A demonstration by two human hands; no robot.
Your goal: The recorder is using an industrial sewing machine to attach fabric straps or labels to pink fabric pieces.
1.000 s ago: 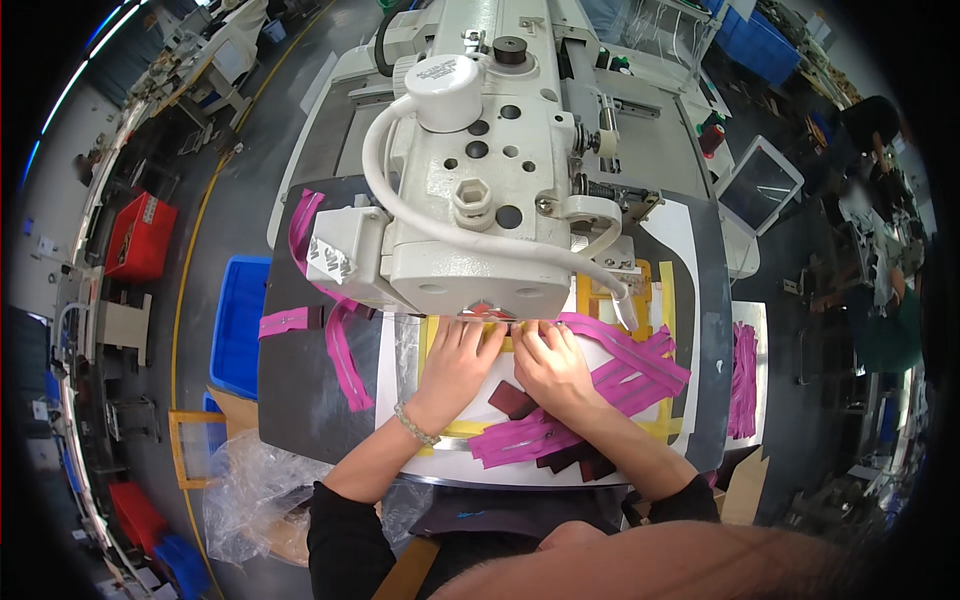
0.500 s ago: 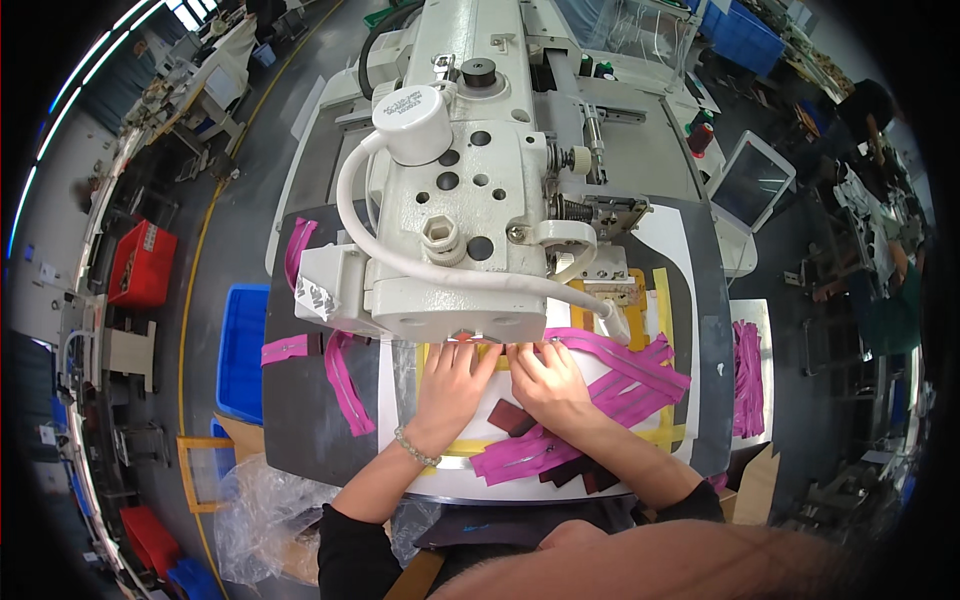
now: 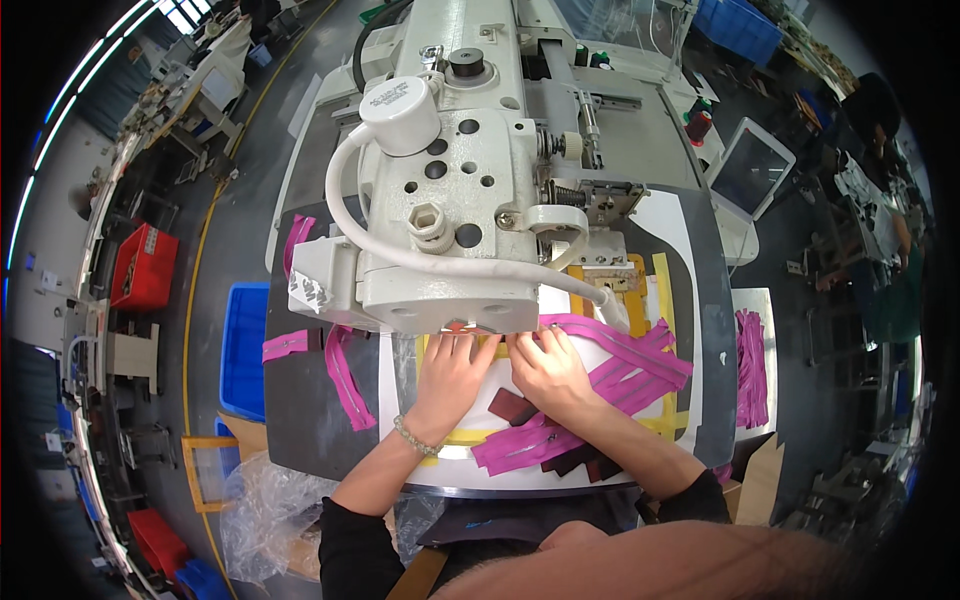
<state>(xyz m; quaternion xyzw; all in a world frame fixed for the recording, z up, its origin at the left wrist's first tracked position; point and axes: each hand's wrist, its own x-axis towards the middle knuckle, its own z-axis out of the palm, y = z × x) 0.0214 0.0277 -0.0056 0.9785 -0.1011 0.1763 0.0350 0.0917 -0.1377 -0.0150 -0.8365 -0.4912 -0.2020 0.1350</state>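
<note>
My left hand (image 3: pixel 450 378) lies palm down below the front edge of the white sewing machine head (image 3: pixel 440 300); its fingers stretch forward, slightly spread, with the tips partly hidden at that edge. Close beside it, my right hand (image 3: pixel 548 374) has bent fingers closed at the end of a magenta zipper strip (image 3: pixel 610 342); the machine hides part of this grip. That strip runs right from the fingers, over others. Another magenta zipper (image 3: pixel 515 447) passes beside my right forearm. Dark brown patches (image 3: pixel 512 406) lie near my right wrist, on the white sheet with yellow tape (image 3: pixel 465 437).
More zipper pieces (image 3: pixel 348 378) lie on the dark board at left. A blue bin (image 3: pixel 243 350) and a clear plastic bag (image 3: pixel 262 520) are left of the table. A bundle of magenta zippers (image 3: pixel 750 368) rests on a side surface at right, below a screen (image 3: pixel 750 170).
The view has shifted slightly, so the machine head sits a little higher and further left in the picture. Both hands stay beneath its front edge; the right fingers have moved a little.
</note>
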